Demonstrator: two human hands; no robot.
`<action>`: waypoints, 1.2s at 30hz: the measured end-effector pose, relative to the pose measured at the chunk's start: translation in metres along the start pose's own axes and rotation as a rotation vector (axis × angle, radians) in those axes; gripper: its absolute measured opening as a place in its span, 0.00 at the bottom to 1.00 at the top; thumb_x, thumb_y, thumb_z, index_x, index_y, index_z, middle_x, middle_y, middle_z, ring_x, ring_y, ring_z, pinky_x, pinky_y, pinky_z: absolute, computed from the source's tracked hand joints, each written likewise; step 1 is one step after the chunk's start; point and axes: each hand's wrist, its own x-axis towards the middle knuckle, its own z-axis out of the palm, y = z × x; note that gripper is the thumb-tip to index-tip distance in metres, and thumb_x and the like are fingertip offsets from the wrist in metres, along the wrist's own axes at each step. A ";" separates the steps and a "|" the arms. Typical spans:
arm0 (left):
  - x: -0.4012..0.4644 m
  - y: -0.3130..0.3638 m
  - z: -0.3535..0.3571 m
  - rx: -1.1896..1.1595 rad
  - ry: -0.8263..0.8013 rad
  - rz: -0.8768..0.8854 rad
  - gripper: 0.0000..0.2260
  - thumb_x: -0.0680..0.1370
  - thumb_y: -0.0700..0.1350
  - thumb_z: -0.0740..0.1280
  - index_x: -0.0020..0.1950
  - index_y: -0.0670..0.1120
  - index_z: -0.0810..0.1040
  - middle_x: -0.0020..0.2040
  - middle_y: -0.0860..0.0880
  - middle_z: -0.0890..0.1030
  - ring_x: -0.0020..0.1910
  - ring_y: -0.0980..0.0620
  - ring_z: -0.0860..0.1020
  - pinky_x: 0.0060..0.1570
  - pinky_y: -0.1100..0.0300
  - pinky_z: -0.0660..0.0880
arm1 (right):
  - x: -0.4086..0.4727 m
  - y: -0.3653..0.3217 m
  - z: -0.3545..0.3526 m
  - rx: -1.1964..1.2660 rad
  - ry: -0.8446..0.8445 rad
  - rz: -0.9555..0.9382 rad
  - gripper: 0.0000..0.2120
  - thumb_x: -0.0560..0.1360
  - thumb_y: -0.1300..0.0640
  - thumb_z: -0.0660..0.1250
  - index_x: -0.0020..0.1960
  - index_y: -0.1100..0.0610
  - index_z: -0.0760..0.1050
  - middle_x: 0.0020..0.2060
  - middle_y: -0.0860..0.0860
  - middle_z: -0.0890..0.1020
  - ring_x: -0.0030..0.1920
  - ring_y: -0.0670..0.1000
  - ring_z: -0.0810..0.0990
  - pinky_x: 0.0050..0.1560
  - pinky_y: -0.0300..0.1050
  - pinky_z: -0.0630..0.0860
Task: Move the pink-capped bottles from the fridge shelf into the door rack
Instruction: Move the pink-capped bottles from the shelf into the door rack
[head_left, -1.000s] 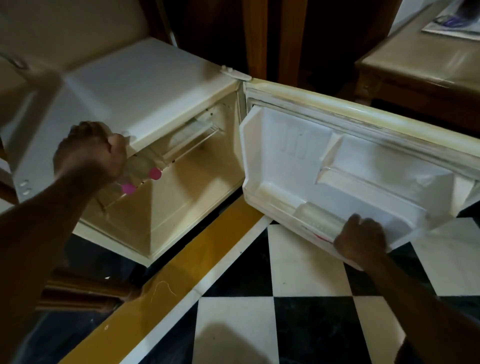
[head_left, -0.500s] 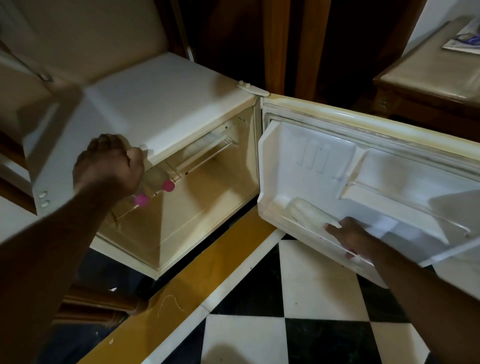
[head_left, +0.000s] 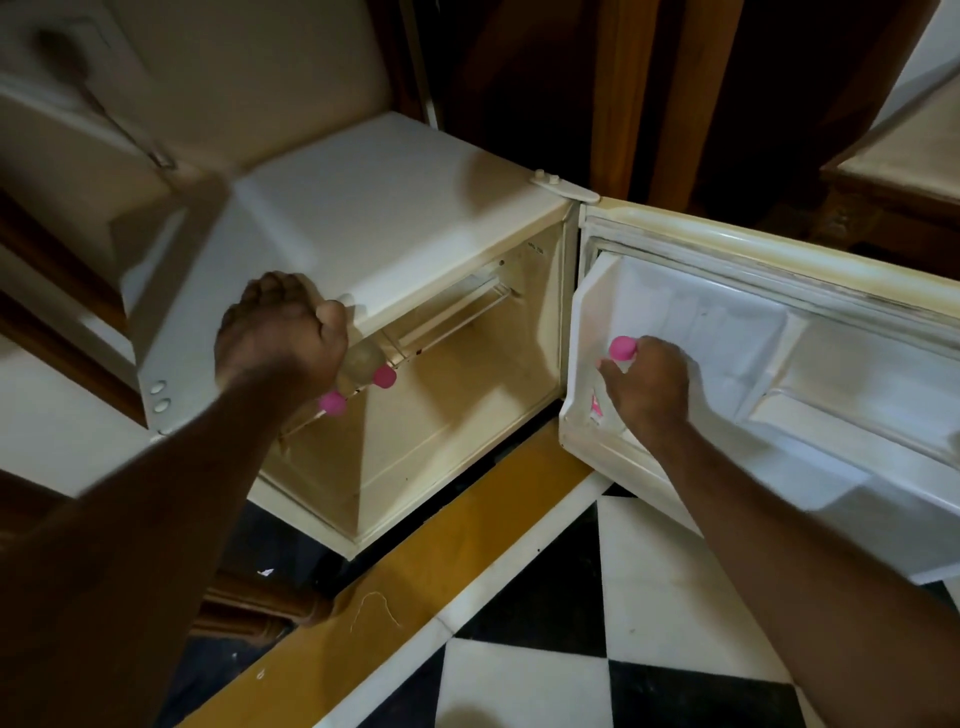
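Observation:
Two pink-capped clear bottles lie side by side on the fridge shelf (head_left: 457, 312); one bottle (head_left: 366, 364) shows its body and cap, while only the cap of the other (head_left: 332, 402) is visible. My left hand (head_left: 280, 332) grips the fridge's top front edge just above them and hides most of both. A third pink-capped bottle (head_left: 622, 349) stands upright at the left end of the lower door rack (head_left: 584, 447). My right hand (head_left: 649, 387) is wrapped around its neck and hides its body.
The small white fridge (head_left: 395, 208) stands on the floor with its door (head_left: 727, 322) swung wide to the right. An upper door rack (head_left: 841, 415) sits further right. Black-and-white tiles (head_left: 545, 597) and a yellow strip lie below. Dark wooden furniture stands behind.
The bottle lay on its side in the door rack with my right hand on it. Now it stands upright at the rack's left end. My left hand stays on the fridge edge.

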 end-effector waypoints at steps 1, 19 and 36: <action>0.000 0.001 0.000 -0.003 -0.018 -0.011 0.43 0.77 0.59 0.36 0.69 0.31 0.76 0.64 0.29 0.79 0.65 0.32 0.78 0.63 0.42 0.74 | -0.004 -0.002 -0.001 -0.025 0.033 0.007 0.22 0.72 0.51 0.73 0.60 0.63 0.75 0.56 0.60 0.80 0.56 0.60 0.79 0.57 0.52 0.76; 0.001 0.002 0.000 0.006 -0.016 -0.068 0.41 0.76 0.60 0.38 0.67 0.36 0.78 0.63 0.35 0.81 0.64 0.38 0.79 0.64 0.45 0.76 | -0.079 -0.188 0.165 0.314 -0.553 -0.168 0.17 0.79 0.50 0.63 0.60 0.61 0.77 0.55 0.57 0.84 0.56 0.55 0.81 0.52 0.42 0.73; -0.004 0.007 -0.013 0.000 -0.079 -0.042 0.37 0.79 0.57 0.43 0.64 0.31 0.77 0.60 0.29 0.80 0.61 0.32 0.80 0.60 0.42 0.77 | -0.061 -0.051 -0.114 -0.521 -0.339 -0.368 0.20 0.71 0.63 0.68 0.63 0.57 0.74 0.53 0.57 0.79 0.53 0.59 0.80 0.50 0.51 0.77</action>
